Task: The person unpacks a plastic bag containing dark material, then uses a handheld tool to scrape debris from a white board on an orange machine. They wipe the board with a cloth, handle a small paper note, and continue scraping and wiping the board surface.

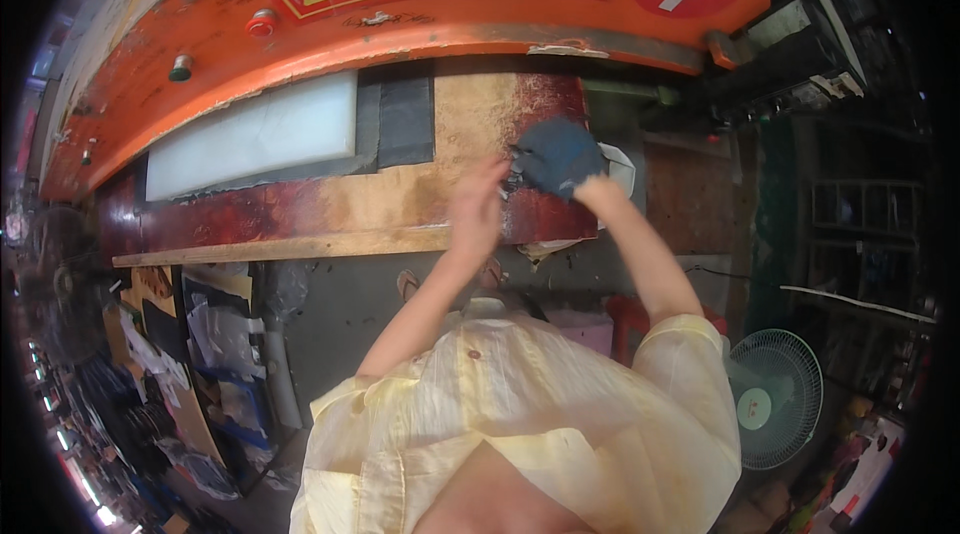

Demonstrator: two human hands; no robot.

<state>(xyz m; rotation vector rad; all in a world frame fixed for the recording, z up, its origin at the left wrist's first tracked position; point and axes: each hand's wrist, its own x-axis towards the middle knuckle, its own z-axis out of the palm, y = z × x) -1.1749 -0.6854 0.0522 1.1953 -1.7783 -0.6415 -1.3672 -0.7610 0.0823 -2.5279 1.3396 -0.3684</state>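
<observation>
Over the right end of a wooden board (pixel 380 199) with dark red stain, my two hands meet. My bare left hand (pixel 477 209) has its fingers bent toward small dark bits at its fingertips, too blurred to name. A blue-grey glove (pixel 562 156) covers my right hand (pixel 556 160), which looks rounded and closed; what it holds, if anything, is hidden. Just past that wrist is a white box-like thing (pixel 620 174), partly covered by my hand. Left of my hands, a thick white block (pixel 255 134) lies beside a flat black piece (pixel 405 122).
An orange machine (pixel 470 39) with a red warning sign spans the far side; on it are a red push button (pixel 262 24) and a green one (pixel 180 68). A fan (pixel 775 399) stands at lower right. Racks with sheets (pixel 225 364) are at lower left.
</observation>
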